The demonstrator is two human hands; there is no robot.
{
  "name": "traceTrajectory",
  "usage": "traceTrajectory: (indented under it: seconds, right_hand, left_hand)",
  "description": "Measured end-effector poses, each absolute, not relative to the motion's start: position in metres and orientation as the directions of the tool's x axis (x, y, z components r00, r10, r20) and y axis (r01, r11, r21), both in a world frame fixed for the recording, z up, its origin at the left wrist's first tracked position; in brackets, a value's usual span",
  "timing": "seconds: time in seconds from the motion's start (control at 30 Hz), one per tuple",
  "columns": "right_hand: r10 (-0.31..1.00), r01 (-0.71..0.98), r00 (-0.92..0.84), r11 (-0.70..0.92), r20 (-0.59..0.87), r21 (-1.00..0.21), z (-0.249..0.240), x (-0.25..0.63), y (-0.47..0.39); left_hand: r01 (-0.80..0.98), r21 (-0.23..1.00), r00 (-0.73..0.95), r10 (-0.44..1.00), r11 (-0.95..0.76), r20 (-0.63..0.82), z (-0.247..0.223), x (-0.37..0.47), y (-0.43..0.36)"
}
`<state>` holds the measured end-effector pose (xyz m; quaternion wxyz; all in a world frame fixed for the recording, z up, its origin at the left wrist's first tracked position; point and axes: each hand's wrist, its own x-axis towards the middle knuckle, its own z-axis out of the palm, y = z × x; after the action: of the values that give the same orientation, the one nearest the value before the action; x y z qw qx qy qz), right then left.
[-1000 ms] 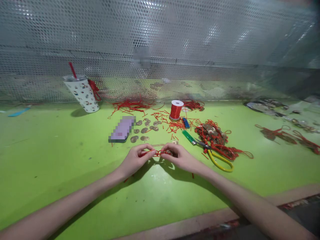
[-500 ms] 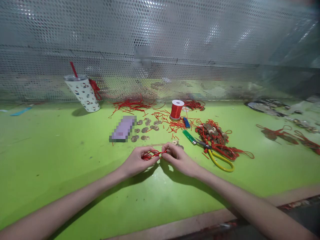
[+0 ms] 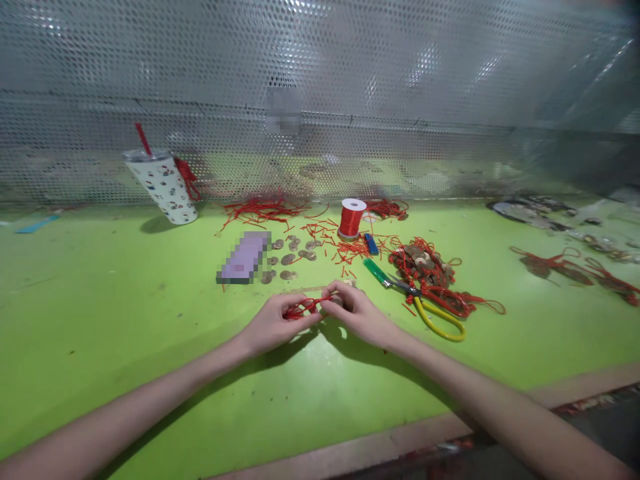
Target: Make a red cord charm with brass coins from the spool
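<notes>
Red cord point(image 3: 303, 307) runs in loops between my two hands, just above the green tabletop. My left hand point(image 3: 281, 321) is closed on it, thumb and fingers pinching near the right end of the loops. My right hand point(image 3: 354, 313) pinches the same cord from the other side, its fingertips almost meeting the left ones. A coin-like disc point(image 3: 337, 303) partly shows at the right fingers. Beyond the hands lie several loose coins point(image 3: 289, 259). Yellow-handled scissors point(image 3: 440, 320) rest to the right, beside a heap of coins tied with red cord point(image 3: 423, 260).
A spool of red cord point(image 3: 352, 220) stands among red cord scraps, near a blue lighter point(image 3: 371, 244) and a green lighter point(image 3: 376, 272). A blurred purple phone-like slab point(image 3: 245, 259) lies left of the coins. Behind it stands a patterned tumbler point(image 3: 167, 190) by the perforated metal screen point(image 3: 320, 153).
My right fingers have shifted slightly against the cord, and a disc edge now shows beside them. Both hands keep their pinch. The whole view has drifted slightly.
</notes>
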<state>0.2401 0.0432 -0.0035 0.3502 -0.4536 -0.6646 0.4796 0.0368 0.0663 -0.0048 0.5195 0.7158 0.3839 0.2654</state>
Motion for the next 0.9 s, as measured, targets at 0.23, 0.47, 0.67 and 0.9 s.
traceTrajectory:
  seconds: [0.23, 0.47, 0.67, 0.9]
  right_hand:
    - [0.932, 0.324, -0.36, 0.156, 0.031, -0.933, 0.0, 0.249, 0.047]
    - [0.96, 0.141, -0.28, 0.069, 0.027, -0.988, 0.006, 0.247, 0.048]
    - [0.948, 0.321, -0.315, 0.151, 0.045, -0.935, 0.001, 0.249, 0.051]
    - [0.954, 0.401, -0.292, 0.186, 0.067, -0.897, 0.002, 0.244, 0.046]
  left_hand:
    - [0.24, 0.968, 0.369, 0.929, -0.068, -0.026, -0.005, 0.035, 0.073]
    - [0.244, 0.968, 0.371, 0.928, -0.053, -0.043, -0.006, 0.036, 0.072]
    - [0.249, 0.963, 0.382, 0.924, -0.107, 0.004, -0.003, 0.036, 0.07]
    - [0.226, 0.963, 0.443, 0.896, -0.145, 0.031, 0.004, 0.039, 0.065]
